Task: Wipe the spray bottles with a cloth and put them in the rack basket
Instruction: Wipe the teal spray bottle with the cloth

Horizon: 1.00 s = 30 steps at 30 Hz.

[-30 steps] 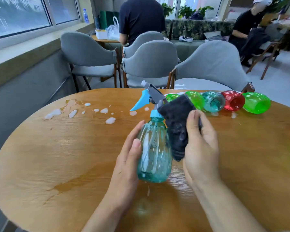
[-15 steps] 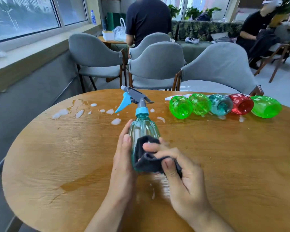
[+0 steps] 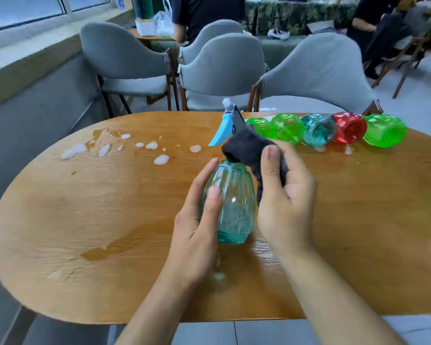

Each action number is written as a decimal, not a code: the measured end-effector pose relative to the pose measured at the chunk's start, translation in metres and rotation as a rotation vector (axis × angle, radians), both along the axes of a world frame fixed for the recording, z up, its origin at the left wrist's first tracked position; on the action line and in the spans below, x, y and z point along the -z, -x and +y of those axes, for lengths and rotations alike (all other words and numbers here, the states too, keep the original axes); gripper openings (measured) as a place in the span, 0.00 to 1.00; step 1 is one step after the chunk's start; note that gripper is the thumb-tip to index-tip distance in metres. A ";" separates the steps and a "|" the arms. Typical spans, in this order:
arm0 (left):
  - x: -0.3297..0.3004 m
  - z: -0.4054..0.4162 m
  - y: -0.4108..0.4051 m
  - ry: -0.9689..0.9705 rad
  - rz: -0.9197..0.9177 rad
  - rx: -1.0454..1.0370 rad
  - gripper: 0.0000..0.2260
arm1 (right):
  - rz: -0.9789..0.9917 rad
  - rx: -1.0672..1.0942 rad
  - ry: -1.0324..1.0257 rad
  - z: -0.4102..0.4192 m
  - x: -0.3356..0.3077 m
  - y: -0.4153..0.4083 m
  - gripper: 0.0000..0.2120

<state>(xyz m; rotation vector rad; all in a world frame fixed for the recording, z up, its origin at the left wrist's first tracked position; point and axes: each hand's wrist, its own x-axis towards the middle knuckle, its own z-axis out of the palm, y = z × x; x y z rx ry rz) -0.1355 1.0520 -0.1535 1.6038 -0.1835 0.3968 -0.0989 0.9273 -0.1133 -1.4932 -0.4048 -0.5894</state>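
Teal spray bottle (image 3: 230,205) upright near the middle of the wooden table (image 3: 90,210), mid-wipe, with droplets visible inside or on its lower body. Gripped on its left side by the left hand (image 3: 197,235), thumb across the front, fingers curled round the far side. Pressed at the neck, just under the blue trigger head (image 3: 225,125), by a dark cloth (image 3: 246,148) bunched in the right hand (image 3: 284,195), thumb pinching the cloth from the front. Judged early in the task: this bottle not yet finished. Further right along the far edge, five bottles on their sides in a touching row: green (image 3: 261,125), green (image 3: 288,127), teal (image 3: 317,129), red (image 3: 348,127), green (image 3: 385,130). No rack basket in view. Foam blobs and puddles (image 3: 125,148) on the far left of the tabletop.
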 end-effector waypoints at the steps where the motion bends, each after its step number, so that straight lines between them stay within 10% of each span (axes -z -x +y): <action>1: 0.000 0.000 -0.001 0.018 -0.007 -0.006 0.20 | -0.014 -0.028 0.107 0.003 0.006 0.003 0.13; 12: -0.002 0.027 -0.007 0.366 0.099 -0.064 0.19 | -0.170 -0.313 0.347 0.013 0.031 0.030 0.13; 21: -0.007 0.010 -0.004 0.282 0.094 -0.030 0.18 | 0.075 -0.110 -0.101 0.005 0.001 0.014 0.08; 30: -0.004 0.008 -0.005 0.288 0.122 -0.070 0.18 | -0.247 0.158 0.447 -0.006 0.024 0.012 0.11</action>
